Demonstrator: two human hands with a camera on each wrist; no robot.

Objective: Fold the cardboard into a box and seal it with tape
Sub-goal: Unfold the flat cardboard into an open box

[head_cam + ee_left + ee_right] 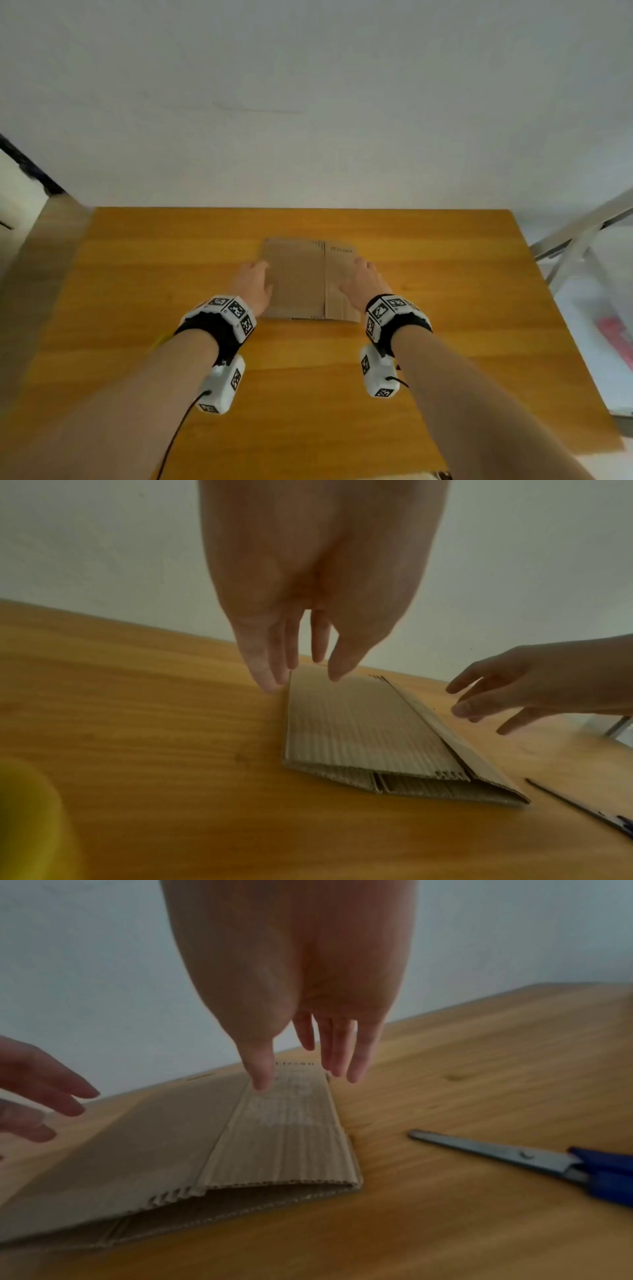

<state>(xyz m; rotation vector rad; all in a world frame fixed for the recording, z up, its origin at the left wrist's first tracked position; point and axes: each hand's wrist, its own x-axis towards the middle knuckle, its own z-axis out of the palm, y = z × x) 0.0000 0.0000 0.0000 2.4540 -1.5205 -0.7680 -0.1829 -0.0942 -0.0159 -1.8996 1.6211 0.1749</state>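
Note:
A flattened brown cardboard box blank [301, 277] lies on the wooden table [171, 260], its corrugated near edge slightly gaping [359, 729] [240, 1150]. My left hand [255, 281] [291, 647] is at its left edge, fingers straight, fingertips down by the edge and thumb over the top face. My right hand [363, 281] [308, 1042] hovers at the right edge, thumb tip touching the top panel, fingers straight past the edge. Neither hand holds anything. No tape is plainly seen.
Blue-handled scissors [514, 1156] [582, 807] lie shut on the table right of the cardboard, hidden under my right arm in the head view. A blurred yellow object [27, 818] sits near my left wrist. A metal frame [575, 246] stands beyond the table's right edge.

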